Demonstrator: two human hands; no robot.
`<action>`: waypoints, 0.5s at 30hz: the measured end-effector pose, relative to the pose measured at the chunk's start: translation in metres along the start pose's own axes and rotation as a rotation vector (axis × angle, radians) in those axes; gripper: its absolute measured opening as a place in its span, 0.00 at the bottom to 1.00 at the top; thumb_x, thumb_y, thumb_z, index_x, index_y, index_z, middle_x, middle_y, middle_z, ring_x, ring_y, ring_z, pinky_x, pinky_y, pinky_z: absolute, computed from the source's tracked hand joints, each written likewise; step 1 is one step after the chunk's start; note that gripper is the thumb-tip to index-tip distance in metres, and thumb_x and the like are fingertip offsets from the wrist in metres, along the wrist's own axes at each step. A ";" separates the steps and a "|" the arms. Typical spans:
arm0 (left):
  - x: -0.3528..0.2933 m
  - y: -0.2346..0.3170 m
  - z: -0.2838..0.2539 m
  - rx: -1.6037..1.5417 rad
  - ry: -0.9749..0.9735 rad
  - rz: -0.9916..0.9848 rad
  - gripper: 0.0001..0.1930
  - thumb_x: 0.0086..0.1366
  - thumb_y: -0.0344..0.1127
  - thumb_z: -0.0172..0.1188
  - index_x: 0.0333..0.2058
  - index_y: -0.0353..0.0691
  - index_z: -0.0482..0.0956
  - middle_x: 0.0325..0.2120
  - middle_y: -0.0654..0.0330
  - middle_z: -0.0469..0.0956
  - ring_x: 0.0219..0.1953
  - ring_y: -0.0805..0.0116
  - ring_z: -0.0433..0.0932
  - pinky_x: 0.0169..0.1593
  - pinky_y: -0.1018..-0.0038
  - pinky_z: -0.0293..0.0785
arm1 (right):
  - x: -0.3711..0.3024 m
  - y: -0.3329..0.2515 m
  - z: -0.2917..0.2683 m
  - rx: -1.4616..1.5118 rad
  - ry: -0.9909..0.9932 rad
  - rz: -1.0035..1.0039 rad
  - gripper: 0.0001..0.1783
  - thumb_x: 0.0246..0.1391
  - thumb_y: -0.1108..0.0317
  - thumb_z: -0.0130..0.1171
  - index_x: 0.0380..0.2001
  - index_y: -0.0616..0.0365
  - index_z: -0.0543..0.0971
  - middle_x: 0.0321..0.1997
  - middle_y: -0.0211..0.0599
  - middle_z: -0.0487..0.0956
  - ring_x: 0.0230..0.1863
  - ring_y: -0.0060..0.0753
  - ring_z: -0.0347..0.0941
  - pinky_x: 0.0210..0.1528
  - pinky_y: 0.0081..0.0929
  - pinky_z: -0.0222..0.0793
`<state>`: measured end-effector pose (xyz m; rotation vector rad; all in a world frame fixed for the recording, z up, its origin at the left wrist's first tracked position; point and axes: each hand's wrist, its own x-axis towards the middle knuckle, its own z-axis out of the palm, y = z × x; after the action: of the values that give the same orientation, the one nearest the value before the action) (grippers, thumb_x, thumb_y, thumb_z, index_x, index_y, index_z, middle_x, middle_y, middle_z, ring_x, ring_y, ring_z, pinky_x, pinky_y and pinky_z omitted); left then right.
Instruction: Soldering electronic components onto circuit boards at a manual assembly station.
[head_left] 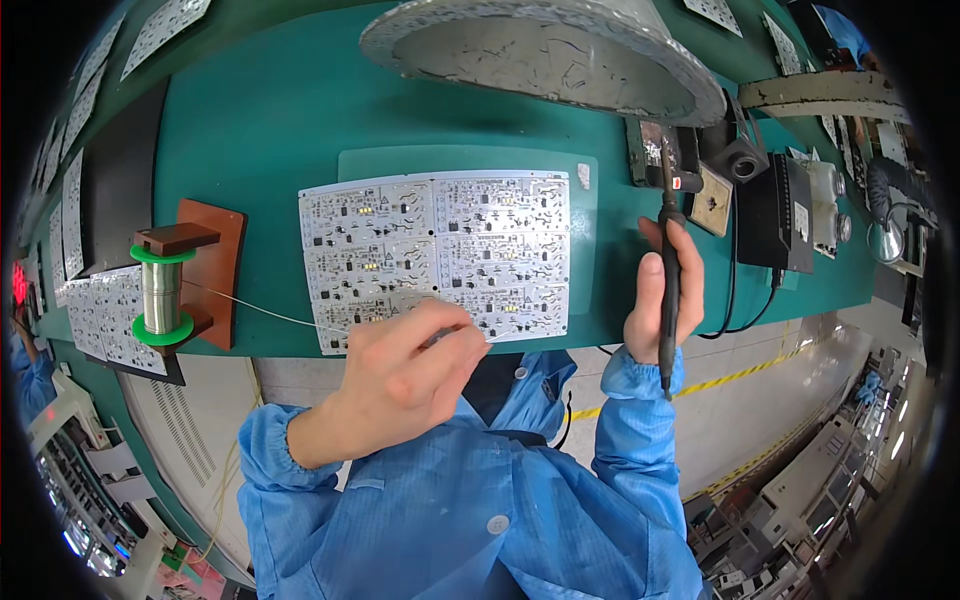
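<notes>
A white panel of circuit boards (435,250), set with small dark and yellow parts, lies on the green mat in front of me. My left hand (415,370) is closed over its near edge, pinching the thin solder wire (265,309). That wire runs left to a solder spool (163,295) with green flanges on a brown stand (225,270). To the right of the panel, my right hand (665,290) grips a black soldering iron (670,270). The iron points away from me, its tip end by the dark soldering-iron holder (645,150).
A round grey fume hood (545,60) hangs over the far side. At right stand a sponge tray (710,203) and a black box (775,215) with a cable. More board panels (115,315) lie at left, beside a black sheet (125,180).
</notes>
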<state>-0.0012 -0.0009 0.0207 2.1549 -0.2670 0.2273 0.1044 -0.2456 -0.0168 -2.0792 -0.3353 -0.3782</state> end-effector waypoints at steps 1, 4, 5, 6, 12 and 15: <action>0.001 0.000 -0.001 -0.001 -0.004 0.002 0.09 0.48 0.19 0.65 0.29 0.35 0.79 0.29 0.57 0.78 0.25 0.63 0.78 0.24 0.74 0.72 | -0.004 -0.003 0.002 0.048 0.005 0.000 0.20 0.57 0.70 0.56 0.51 0.69 0.73 0.45 0.52 0.78 0.46 0.43 0.76 0.50 0.33 0.70; 0.002 -0.004 -0.009 0.033 0.055 -0.006 0.11 0.49 0.19 0.64 0.33 0.35 0.79 0.30 0.55 0.78 0.27 0.63 0.79 0.25 0.75 0.73 | -0.012 -0.009 0.002 0.070 -0.043 -0.057 0.19 0.57 0.73 0.56 0.51 0.70 0.73 0.46 0.54 0.76 0.47 0.48 0.79 0.49 0.34 0.72; 0.003 -0.005 -0.015 0.080 0.117 -0.041 0.10 0.51 0.19 0.62 0.33 0.35 0.79 0.30 0.56 0.78 0.25 0.65 0.77 0.24 0.76 0.71 | -0.014 -0.011 0.002 0.080 -0.051 -0.063 0.19 0.58 0.73 0.56 0.51 0.70 0.72 0.46 0.54 0.76 0.47 0.48 0.78 0.49 0.35 0.72; 0.004 -0.007 -0.022 0.127 0.179 -0.076 0.09 0.53 0.19 0.60 0.34 0.35 0.78 0.30 0.57 0.77 0.23 0.66 0.75 0.23 0.77 0.69 | -0.019 -0.010 0.001 0.107 -0.064 -0.056 0.20 0.57 0.73 0.57 0.52 0.70 0.72 0.46 0.55 0.76 0.47 0.49 0.78 0.50 0.37 0.72; -0.016 -0.041 -0.048 0.071 0.451 -0.398 0.07 0.67 0.22 0.51 0.40 0.33 0.78 0.32 0.63 0.78 0.27 0.82 0.69 0.29 0.84 0.64 | -0.035 -0.014 0.004 0.153 -0.121 -0.035 0.25 0.59 0.71 0.55 0.58 0.67 0.67 0.51 0.58 0.77 0.54 0.44 0.73 0.59 0.39 0.65; -0.021 -0.060 -0.042 -0.060 0.625 -0.398 0.09 0.68 0.23 0.50 0.43 0.31 0.77 0.33 0.63 0.78 0.30 0.82 0.70 0.34 0.85 0.65 | -0.036 -0.010 0.008 0.089 -0.138 -0.070 0.25 0.58 0.74 0.56 0.58 0.66 0.66 0.52 0.58 0.76 0.54 0.42 0.73 0.59 0.39 0.66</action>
<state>-0.0076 0.0690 -0.0091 1.9186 0.4998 0.6291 0.0692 -0.2364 -0.0271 -2.0146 -0.4990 -0.2575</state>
